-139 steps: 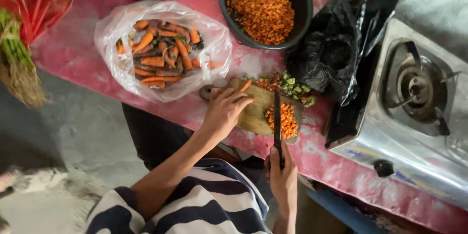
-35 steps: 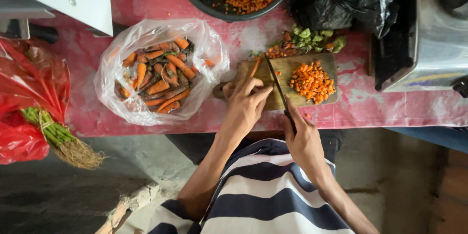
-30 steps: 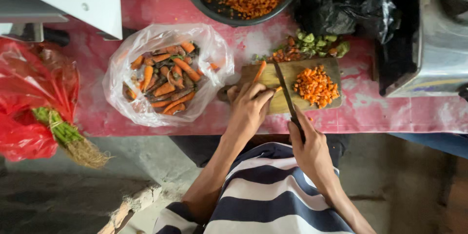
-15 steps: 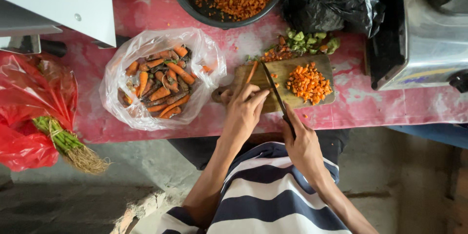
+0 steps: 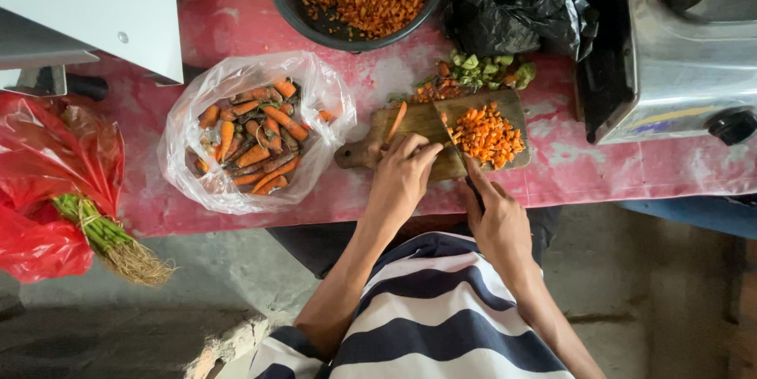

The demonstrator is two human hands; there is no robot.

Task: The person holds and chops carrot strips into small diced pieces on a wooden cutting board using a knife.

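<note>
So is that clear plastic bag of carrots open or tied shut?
Open. The clear plastic bag lies spread on the red table with its mouth wide, whole carrots exposed inside.

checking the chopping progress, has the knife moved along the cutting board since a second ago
Cannot tell. The knife lies about mid-board in both pictures, just left of the diced carrot pile on the cutting board; the head camera shifted, masking any small move.

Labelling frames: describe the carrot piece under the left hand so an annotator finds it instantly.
Start at the wooden cutting board on the red tabletop. The left hand rests on its middle; the carrot piece juts up from its fingers. It is one long orange strip, unlike the diced carrot pile beside the knife.
</note>
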